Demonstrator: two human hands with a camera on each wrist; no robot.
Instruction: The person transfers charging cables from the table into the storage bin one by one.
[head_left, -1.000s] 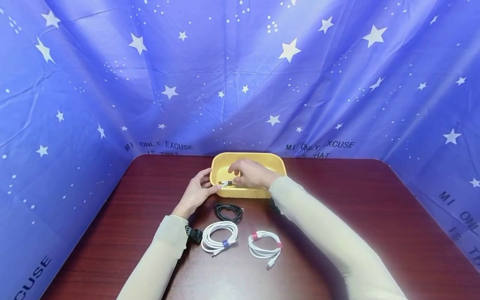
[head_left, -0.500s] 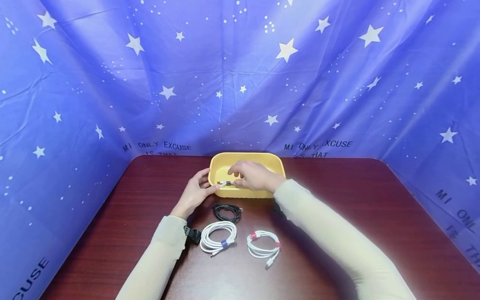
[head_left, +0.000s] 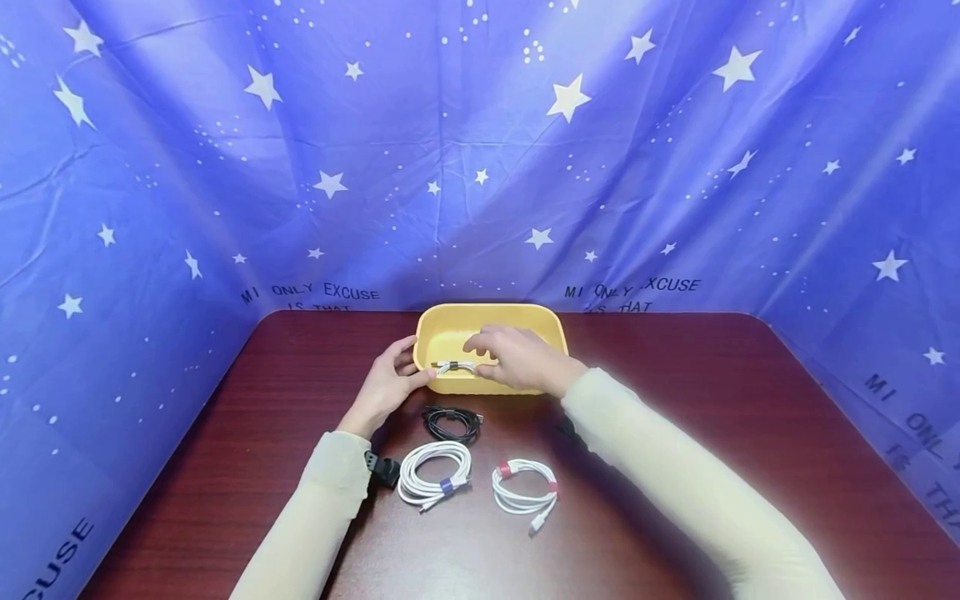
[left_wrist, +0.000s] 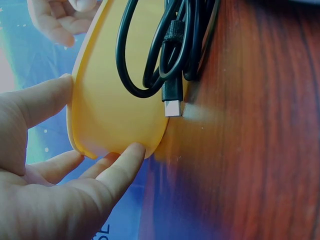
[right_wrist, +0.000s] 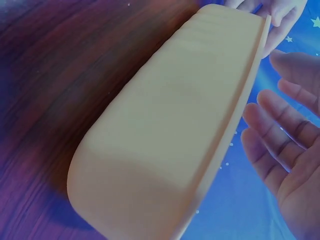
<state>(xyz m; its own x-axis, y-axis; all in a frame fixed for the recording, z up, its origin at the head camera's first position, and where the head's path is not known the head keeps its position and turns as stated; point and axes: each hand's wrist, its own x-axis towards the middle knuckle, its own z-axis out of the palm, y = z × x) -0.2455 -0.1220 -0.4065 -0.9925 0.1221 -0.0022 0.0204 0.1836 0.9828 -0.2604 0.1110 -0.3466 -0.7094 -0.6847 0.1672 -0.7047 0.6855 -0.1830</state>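
A yellow plastic bin (head_left: 480,387) stands at the back of the table. My left hand (head_left: 384,385) grips its left end, thumb at the near side and fingers round the end wall, as the left wrist view also shows. Inside the bin's left part lies a coiled white cable (head_left: 453,366) with a dark tie. Over the bin's right half hovers my right hand (head_left: 519,358), fingers loosely bent; in the right wrist view that hand (right_wrist: 295,145) holds nothing beside the rim. A coiled black cable (left_wrist: 172,90) lies in front of the bin.
Nearer on the dark red table (head_left: 660,400) are a white cable with a blue tie (head_left: 447,486) and, to its right, another white cable with red ties (head_left: 521,505). A blue star-patterned curtain (head_left: 480,233) stands right behind the table.
My right hand has drawn back to the right, away from the white cable in the bin, so more of that cable shows. My left hand keeps its place at the bin's end.
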